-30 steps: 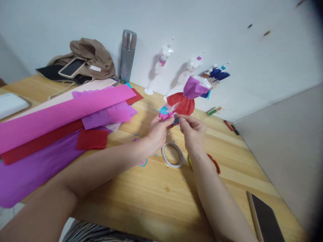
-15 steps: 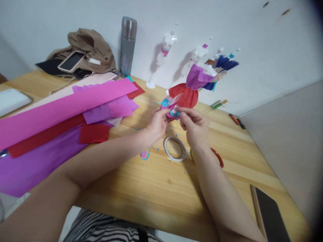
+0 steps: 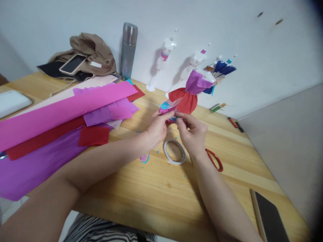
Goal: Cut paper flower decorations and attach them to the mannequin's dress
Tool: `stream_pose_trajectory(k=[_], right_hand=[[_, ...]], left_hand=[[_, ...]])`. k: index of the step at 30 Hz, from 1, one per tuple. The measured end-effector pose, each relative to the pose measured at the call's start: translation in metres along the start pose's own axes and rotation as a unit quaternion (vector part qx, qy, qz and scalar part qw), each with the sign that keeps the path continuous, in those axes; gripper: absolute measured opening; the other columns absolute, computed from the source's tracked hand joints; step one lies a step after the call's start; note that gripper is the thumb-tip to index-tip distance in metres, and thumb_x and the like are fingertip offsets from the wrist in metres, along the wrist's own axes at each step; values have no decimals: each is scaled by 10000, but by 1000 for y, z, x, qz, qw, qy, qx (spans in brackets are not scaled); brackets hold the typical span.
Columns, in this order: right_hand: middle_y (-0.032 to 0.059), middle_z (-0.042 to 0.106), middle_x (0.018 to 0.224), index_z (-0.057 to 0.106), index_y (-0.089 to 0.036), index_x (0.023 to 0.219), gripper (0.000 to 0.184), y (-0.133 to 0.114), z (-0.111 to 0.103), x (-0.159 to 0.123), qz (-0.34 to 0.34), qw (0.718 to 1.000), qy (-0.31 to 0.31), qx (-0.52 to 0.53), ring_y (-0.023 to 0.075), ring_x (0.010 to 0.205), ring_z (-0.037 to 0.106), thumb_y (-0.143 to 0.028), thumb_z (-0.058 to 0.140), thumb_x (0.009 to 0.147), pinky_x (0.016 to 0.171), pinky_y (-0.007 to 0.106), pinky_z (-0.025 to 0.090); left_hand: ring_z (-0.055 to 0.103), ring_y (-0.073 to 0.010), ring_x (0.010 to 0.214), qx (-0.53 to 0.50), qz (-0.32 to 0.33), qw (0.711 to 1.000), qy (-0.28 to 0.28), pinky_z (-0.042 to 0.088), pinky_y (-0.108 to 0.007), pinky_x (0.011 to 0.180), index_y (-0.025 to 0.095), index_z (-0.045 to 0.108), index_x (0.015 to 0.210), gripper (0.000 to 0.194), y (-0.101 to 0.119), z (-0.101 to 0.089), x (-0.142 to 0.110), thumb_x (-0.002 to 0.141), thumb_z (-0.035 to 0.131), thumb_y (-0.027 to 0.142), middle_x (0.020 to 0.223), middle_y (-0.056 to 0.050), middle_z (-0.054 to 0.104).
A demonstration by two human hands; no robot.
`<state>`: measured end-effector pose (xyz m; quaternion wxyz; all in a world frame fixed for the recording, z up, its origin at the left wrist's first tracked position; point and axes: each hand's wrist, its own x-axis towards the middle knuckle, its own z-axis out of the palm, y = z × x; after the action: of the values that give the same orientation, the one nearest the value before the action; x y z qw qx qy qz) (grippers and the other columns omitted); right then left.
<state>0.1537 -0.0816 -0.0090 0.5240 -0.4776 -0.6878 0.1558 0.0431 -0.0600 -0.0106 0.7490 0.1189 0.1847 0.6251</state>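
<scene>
A small dress form (image 3: 200, 80) wears a purple paper top and a red pleated paper skirt (image 3: 186, 102); its lower part, in pink, white and blue paper (image 3: 166, 106), leans toward me. Around that lower end my left hand (image 3: 158, 126) is closed, thumb on top. My right hand (image 3: 192, 129) pinches at the blue and pink paper beside the left thumb; what lies between its fingertips is too small to make out. Just below the hands lies a roll of tape (image 3: 164, 151). Red-handled scissors (image 3: 214, 160) are partly hidden behind my right forearm.
Stacked crepe paper sheets (image 3: 68, 107) cover the left side. Behind stand a steel flask (image 3: 128, 50), white dress forms (image 3: 166, 55) and a brown cloth bag (image 3: 93, 53) with a phone (image 3: 73, 64). A dark phone (image 3: 270, 215) lies front right; paper scraps (image 3: 144, 158) dot the wood.
My right fingertips lifted a little off the blue paper, showing a white bit, then came back down against it near my left thumb. The camera view has shifted slightly.
</scene>
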Motion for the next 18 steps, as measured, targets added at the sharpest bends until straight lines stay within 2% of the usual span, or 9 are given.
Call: stream_pose_trajectory(k=[2, 4, 7, 10, 12, 14, 15, 17, 18], right_hand=[[9, 685, 708, 747, -226, 953, 158, 0, 1, 1, 54, 996, 4, 75, 145, 556, 542, -279, 644, 846, 575, 319, 448], [-48, 552, 561, 735, -233, 936, 147, 0, 0, 4, 81, 988, -7, 131, 115, 464, 428, -298, 644, 840, 479, 282, 353], [-91, 377, 482, 717, -240, 900, 126, 1, -3, 10, 114, 968, -27, 220, 93, 413, 287, -326, 658, 829, 434, 274, 228], [-100, 307, 474, 695, -255, 837, 132, 0, -9, 12, 126, 953, -49, 270, 90, 407, 230, -382, 663, 836, 427, 272, 200], [-97, 313, 452, 695, -254, 780, 168, -4, -14, 10, 136, 944, -80, 290, 86, 395, 237, -417, 694, 820, 422, 266, 214], [-72, 419, 455, 716, -237, 758, 189, -8, -18, 6, 151, 931, -179, 281, 81, 390, 305, -421, 741, 794, 420, 260, 245], [-50, 503, 491, 727, -226, 766, 188, -11, -18, 4, 154, 916, -265, 259, 83, 404, 360, -411, 756, 786, 424, 255, 271], [-13, 626, 603, 732, -206, 788, 166, -18, -17, -1, 143, 871, -432, 189, 103, 482, 482, -370, 755, 789, 472, 255, 356], [-1, 654, 643, 727, -197, 789, 156, -21, -15, -3, 127, 854, -481, 155, 113, 525, 521, -352, 743, 794, 503, 258, 389]], left_hand=[[563, -88, 630, 8, 2, 1000, -2, 405, -250, 689, 168, 606, 713, 169, 1, 0, 0, 738, 659, 9, 666, 32, 635], [541, -83, 607, 16, -4, 1000, -2, 396, -245, 672, 169, 594, 707, 181, 2, 0, 1, 733, 671, 7, 651, 35, 620], [533, -74, 605, 22, -16, 1000, 0, 397, -231, 671, 169, 585, 730, 189, 3, 0, 2, 729, 713, 30, 674, 33, 625], [517, -76, 592, 19, -26, 999, 2, 405, -232, 679, 170, 577, 732, 176, 5, 0, 2, 732, 710, 54, 652, 39, 609], [519, -91, 597, 14, -34, 999, 7, 418, -248, 699, 173, 582, 713, 138, 5, 1, 2, 755, 668, 73, 627, 29, 600], [549, -119, 633, 11, -58, 998, 5, 435, -271, 734, 176, 601, 704, 107, 5, 0, 2, 786, 634, 115, 624, 5, 606], [570, -132, 658, 9, -69, 998, 2, 442, -278, 755, 178, 614, 713, 97, 5, 0, 2, 803, 623, 141, 637, -5, 615], [604, -147, 708, 3, -73, 997, -2, 452, -282, 790, 184, 637, 751, 87, 5, -2, 2, 831, 605, 169, 693, -18, 647], [611, -146, 723, 0, -67, 998, -1, 456, -279, 800, 187, 643, 766, 94, 5, -3, 2, 843, 594, 170, 725, -22, 662]])
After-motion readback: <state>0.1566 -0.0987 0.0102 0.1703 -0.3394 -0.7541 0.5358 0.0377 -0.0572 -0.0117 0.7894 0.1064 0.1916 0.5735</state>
